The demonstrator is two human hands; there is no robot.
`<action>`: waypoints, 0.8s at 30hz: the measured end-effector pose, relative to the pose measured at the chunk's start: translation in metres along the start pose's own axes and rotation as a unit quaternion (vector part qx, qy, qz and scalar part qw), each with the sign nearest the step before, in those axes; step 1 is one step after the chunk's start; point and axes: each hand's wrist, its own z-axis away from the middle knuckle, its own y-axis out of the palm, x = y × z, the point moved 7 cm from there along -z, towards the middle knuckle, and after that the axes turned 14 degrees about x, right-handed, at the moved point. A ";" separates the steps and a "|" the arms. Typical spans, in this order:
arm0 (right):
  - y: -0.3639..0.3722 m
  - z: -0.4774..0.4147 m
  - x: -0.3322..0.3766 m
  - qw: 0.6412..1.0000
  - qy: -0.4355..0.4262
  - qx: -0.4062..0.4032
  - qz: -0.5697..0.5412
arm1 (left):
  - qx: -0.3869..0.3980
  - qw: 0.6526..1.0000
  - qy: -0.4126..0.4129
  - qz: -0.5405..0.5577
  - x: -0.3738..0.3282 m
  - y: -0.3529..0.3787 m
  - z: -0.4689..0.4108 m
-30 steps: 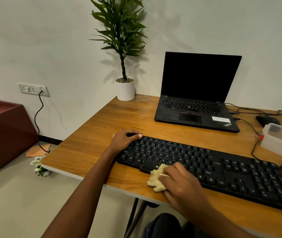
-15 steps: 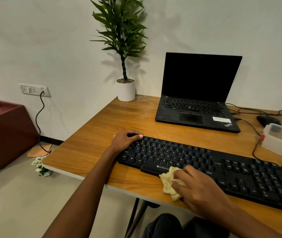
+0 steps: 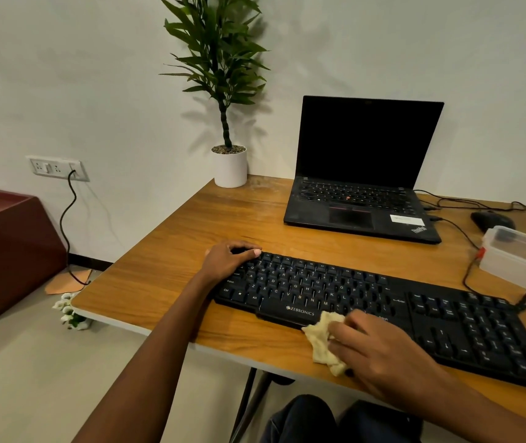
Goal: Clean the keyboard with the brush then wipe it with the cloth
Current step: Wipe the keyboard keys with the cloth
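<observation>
Plastic box contents unclear; right hand grips cloth; left hand grips keyboard.

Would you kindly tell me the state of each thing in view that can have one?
laptop: lid open, screen dark.
keyboard: flat on the desk, steadied at its left end.
cloth: crumpled, pressed on the keyboard's front edge.
left hand: holds the keyboard's far left corner.
right hand: grips the cloth.
wall socket: one black cable plugged in.
potted plant: upright.
</observation>
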 end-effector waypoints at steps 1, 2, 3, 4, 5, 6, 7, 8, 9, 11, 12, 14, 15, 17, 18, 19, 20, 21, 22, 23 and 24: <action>-0.001 0.002 -0.001 1.000 0.000 -0.001 -0.005 | -0.002 1.000 0.000 0.002 0.000 -0.001 0.000; 0.000 -0.002 0.000 1.000 -0.002 0.002 -0.015 | -0.002 1.000 -0.001 0.001 -0.001 -0.001 0.001; 0.004 -0.010 0.002 1.000 -0.002 0.003 -0.026 | -0.001 1.000 -0.004 -0.002 -0.001 0.000 0.001; 0.011 -0.023 0.005 0.999 0.002 0.007 -0.048 | 0.000 1.000 -0.006 -0.005 -0.001 0.000 0.001; 0.018 -0.038 0.009 0.998 0.004 0.010 -0.058 | -0.002 1.000 -0.006 -0.008 -0.002 -0.001 0.002; 0.026 -0.054 0.014 0.998 -0.004 0.012 -0.063 | -0.005 1.000 -0.004 -0.008 -0.004 -0.001 0.004; 0.030 -0.068 0.020 0.998 -0.012 0.010 -0.061 | -0.009 1.000 -0.001 -0.009 -0.005 -0.001 0.004; 0.031 -0.077 0.025 0.998 -0.018 0.004 -0.056 | -0.011 1.000 0.000 -0.013 -0.008 -0.001 0.006; 0.029 -0.080 0.027 0.999 -0.025 -0.004 -0.046 | -0.012 1.000 0.003 -0.019 -0.009 -0.001 0.006; 0.019 -0.067 0.025 0.999 -0.038 -0.007 -0.036 | -0.013 1.000 0.006 -0.024 -0.009 -0.001 0.006; 0.015 -0.055 0.021 0.999 -0.039 -0.004 -0.027 | -0.012 1.000 0.001 -0.025 -0.009 -0.001 0.007; 0.012 -0.025 0.008 0.999 -0.025 0.010 -0.018 | 0.005 1.000 -0.009 -0.027 -0.006 0.000 0.006; 0.011 -0.009 0.002 1.000 -0.015 0.014 -0.012 | 0.016 0.999 -0.011 -0.029 -0.004 0.001 0.003; 0.006 0.021 -0.012 1.000 0.001 -0.003 -0.002 | 0.033 0.999 -0.011 -0.037 -0.004 0.001 0.003; 0.003 0.034 -0.018 1.000 0.016 -0.008 0.003 | 0.042 0.999 -0.006 -0.034 -0.011 0.001 0.006; 0.001 0.045 -0.023 0.999 0.027 -0.018 0.010 | 0.053 0.998 -0.001 -0.025 -0.019 0.001 0.008; 0.000 0.055 -0.027 0.999 0.035 -0.029 0.020 | 0.070 0.997 0.008 -0.017 -0.029 0.003 0.010; 0.000 0.063 -0.029 0.998 0.040 -0.036 0.027 | 0.088 0.996 0.016 -0.025 -0.041 0.005 0.011; 0.001 0.067 -0.031 0.998 0.040 -0.038 0.030 | 0.111 0.992 0.025 -0.058 -0.058 0.009 0.013; 0.003 0.070 -0.032 0.998 0.040 -0.038 0.033 | 0.152 0.981 0.039 -0.113 -0.080 0.021 0.014; 0.004 0.072 -0.033 0.998 0.041 -0.033 0.032 | 0.213 0.961 0.052 -0.172 -0.100 0.040 0.015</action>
